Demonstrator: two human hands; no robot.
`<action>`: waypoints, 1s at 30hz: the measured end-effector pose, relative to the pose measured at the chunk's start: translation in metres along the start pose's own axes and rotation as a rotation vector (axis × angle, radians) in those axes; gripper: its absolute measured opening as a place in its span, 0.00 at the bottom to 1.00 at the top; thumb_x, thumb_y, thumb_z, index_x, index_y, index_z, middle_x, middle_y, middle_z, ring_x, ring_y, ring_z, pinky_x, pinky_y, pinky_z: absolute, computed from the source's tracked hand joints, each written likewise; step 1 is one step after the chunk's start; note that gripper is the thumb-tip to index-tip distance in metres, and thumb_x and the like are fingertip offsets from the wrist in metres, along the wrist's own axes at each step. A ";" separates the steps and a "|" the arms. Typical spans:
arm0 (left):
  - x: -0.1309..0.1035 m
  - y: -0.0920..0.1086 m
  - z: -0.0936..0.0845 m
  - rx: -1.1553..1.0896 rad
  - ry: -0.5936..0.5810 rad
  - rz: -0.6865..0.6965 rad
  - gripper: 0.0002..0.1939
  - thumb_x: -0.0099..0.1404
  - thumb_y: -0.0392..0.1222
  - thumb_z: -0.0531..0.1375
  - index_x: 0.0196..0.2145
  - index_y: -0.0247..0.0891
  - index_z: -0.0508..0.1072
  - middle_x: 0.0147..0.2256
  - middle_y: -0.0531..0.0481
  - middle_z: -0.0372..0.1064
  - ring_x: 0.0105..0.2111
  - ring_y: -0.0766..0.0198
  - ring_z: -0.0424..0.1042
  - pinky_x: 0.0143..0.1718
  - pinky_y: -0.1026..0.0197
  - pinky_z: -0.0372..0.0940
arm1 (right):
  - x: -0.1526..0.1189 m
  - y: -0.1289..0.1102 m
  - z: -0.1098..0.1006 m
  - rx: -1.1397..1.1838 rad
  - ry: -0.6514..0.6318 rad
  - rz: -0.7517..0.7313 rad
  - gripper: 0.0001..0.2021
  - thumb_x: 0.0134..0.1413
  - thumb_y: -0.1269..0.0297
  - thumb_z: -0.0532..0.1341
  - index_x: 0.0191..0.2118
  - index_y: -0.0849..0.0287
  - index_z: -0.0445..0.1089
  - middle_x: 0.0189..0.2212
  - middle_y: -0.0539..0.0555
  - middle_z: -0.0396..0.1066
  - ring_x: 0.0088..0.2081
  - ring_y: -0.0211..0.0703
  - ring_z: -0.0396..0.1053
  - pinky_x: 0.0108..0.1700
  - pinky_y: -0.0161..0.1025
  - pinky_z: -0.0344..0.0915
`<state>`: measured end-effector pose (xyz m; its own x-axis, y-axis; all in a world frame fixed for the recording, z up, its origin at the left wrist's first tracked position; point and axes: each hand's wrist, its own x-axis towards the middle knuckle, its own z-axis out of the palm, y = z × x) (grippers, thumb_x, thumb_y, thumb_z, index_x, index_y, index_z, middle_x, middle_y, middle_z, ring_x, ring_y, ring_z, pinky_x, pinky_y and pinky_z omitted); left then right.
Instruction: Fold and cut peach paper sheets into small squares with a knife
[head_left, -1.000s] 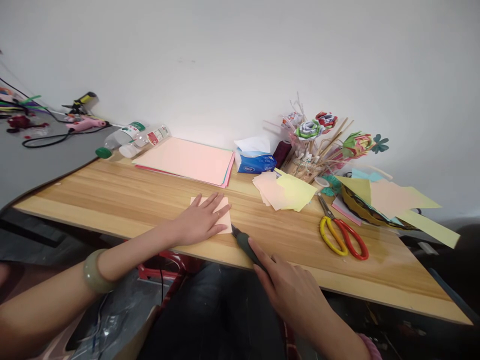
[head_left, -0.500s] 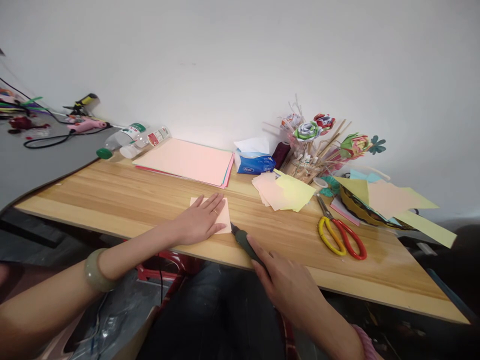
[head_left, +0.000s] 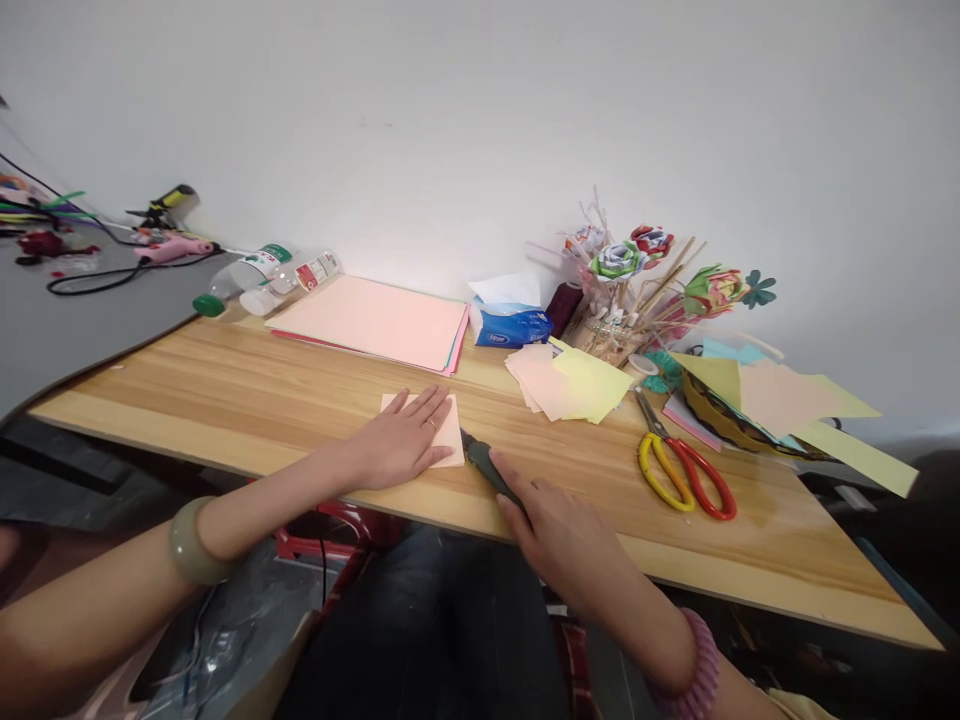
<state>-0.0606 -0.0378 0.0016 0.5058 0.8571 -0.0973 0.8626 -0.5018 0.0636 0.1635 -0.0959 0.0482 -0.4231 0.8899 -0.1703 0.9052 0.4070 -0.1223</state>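
With the blue tissue pack (head_left: 510, 328) as reference, the small pale pink square (head_left: 452, 445) is in front of it and slightly left, near the table's (head_left: 247, 380) front edge. Left hand (head_left: 394, 440) lies flat on it, fingers slightly spread, covering much of it; layer count can't be told. Right hand (head_left: 562, 535), further toward the front than the pack, wraps one green-handled knife (head_left: 491, 468): fingers closed round the grip, index laid along it. Tip is at the square's right edge; contact unclear.

Surroundings, same reference:
- Left, just beside: one stack of large sheets (head_left: 375, 320), pink on top, sheet count not readable.
- Further left: two clear plastic bottles on their sides, one green-capped (head_left: 240, 275), one white-capped (head_left: 285, 285). Beyond them, one pink glue gun (head_left: 176, 248).
- Right, just beside: one dark maroon spool (head_left: 564, 303), then a holder with at least four paper roses (head_left: 619, 260) plus sticks.
- Front right: overlapping small sheets, pink (head_left: 540, 380) and yellow (head_left: 596, 385), number unclear.
- Further right: one pair of scissors (head_left: 664, 438), one yellow handle, one red; past it, one basket (head_left: 720, 420) with paper pieces sticking out over the rim.
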 end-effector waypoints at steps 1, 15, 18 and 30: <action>0.000 0.000 0.000 -0.002 0.002 0.000 0.35 0.71 0.56 0.38 0.65 0.27 0.38 0.65 0.37 0.28 0.65 0.54 0.31 0.62 0.46 0.36 | 0.001 0.000 0.000 -0.001 0.004 -0.001 0.24 0.64 0.63 0.48 0.65 0.55 0.49 0.48 0.61 0.71 0.47 0.50 0.70 0.44 0.45 0.66; 0.001 -0.003 0.007 -0.001 0.036 0.011 0.37 0.70 0.58 0.37 0.65 0.25 0.39 0.65 0.36 0.30 0.65 0.54 0.31 0.62 0.47 0.36 | 0.023 -0.003 -0.005 -0.063 0.030 -0.003 0.24 0.65 0.61 0.45 0.65 0.54 0.48 0.45 0.59 0.73 0.43 0.49 0.72 0.40 0.42 0.65; 0.002 -0.004 0.010 -0.002 0.045 0.014 0.36 0.70 0.58 0.36 0.65 0.25 0.39 0.65 0.35 0.29 0.65 0.55 0.31 0.62 0.47 0.36 | 0.026 -0.003 -0.007 -0.088 0.030 0.000 0.24 0.64 0.60 0.45 0.65 0.54 0.47 0.44 0.58 0.74 0.42 0.49 0.72 0.38 0.41 0.65; 0.001 -0.001 0.005 -0.008 0.024 0.005 0.37 0.70 0.57 0.37 0.65 0.24 0.39 0.65 0.35 0.28 0.65 0.54 0.30 0.63 0.49 0.36 | 0.037 -0.003 -0.011 -0.120 0.047 -0.008 0.24 0.64 0.60 0.45 0.64 0.53 0.49 0.44 0.57 0.73 0.41 0.49 0.73 0.37 0.41 0.63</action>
<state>-0.0611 -0.0367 -0.0036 0.5093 0.8574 -0.0733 0.8602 -0.5048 0.0719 0.1460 -0.0620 0.0525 -0.4305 0.8940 -0.1239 0.9012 0.4333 -0.0054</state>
